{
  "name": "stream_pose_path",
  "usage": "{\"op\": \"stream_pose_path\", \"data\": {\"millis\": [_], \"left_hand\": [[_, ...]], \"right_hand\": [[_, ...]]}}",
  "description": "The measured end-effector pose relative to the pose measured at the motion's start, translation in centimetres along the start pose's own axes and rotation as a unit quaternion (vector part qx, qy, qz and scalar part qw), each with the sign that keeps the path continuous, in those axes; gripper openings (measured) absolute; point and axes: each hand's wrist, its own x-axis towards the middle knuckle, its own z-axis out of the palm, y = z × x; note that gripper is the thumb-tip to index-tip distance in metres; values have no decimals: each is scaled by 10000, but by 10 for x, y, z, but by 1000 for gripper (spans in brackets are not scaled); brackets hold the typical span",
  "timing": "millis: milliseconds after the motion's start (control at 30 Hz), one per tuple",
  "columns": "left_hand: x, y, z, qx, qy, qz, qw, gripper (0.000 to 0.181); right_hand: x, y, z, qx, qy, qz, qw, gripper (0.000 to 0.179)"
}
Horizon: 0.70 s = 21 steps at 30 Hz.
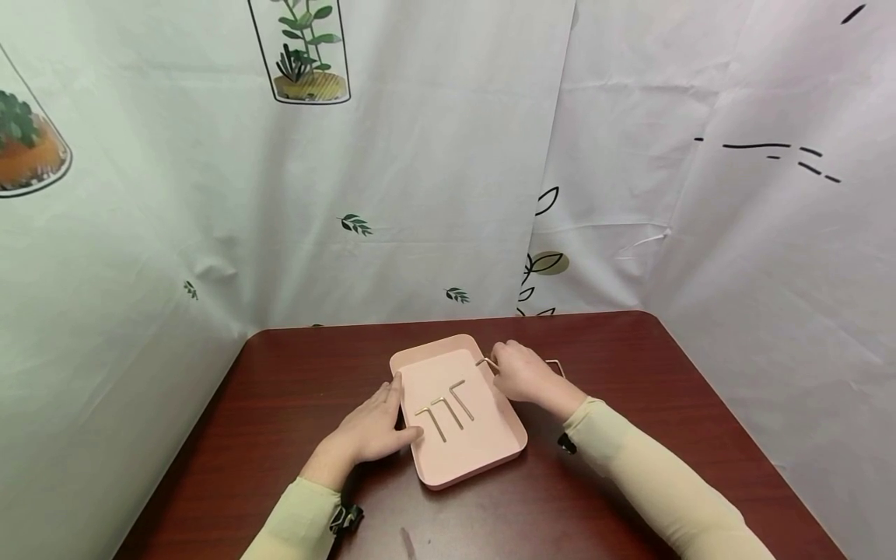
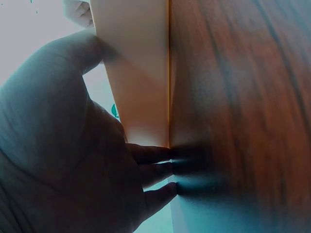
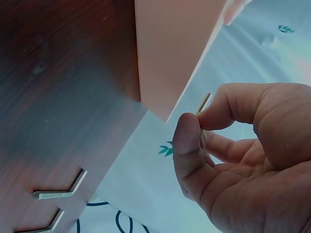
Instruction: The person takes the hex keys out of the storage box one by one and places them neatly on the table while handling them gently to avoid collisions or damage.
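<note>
"How are the hands placed?"

"The left hand (image 1: 376, 424) is laid along the tray's (image 1: 483, 451) left side, fingers straight, thumb over the rim; nothing is grasped by it. By the right hand (image 1: 519, 371), a held key (image 3: 204, 103) is pinched between thumb and finger at the tray's right side, near its far end. Whether the rim is touched cannot be told."

"And the others?"

"Three keys (image 1: 453, 414) are lined up, apart, in the tray; two loose keys (image 3: 56, 195) are seen on the table (image 1: 315, 365), right of it."

"What might be spoiled?"

"The pinch is small and the metal slim, so the held key could be twisted or dropped. If it were let fall from too high, the row could be knocked askew. If the rim were caught, the tray could be turned, being steadied on one side only. By the right wrist, a loose key might be brushed aside."
</note>
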Motion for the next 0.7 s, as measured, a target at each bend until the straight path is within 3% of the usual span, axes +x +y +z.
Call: {"op": "stream_pose_path", "data": {"millis": [700], "left_hand": [[-1,0,0,-20,17,-5,10000,115]], "right_hand": [[-7,28,-4,37,209,6,9998,22]]}}
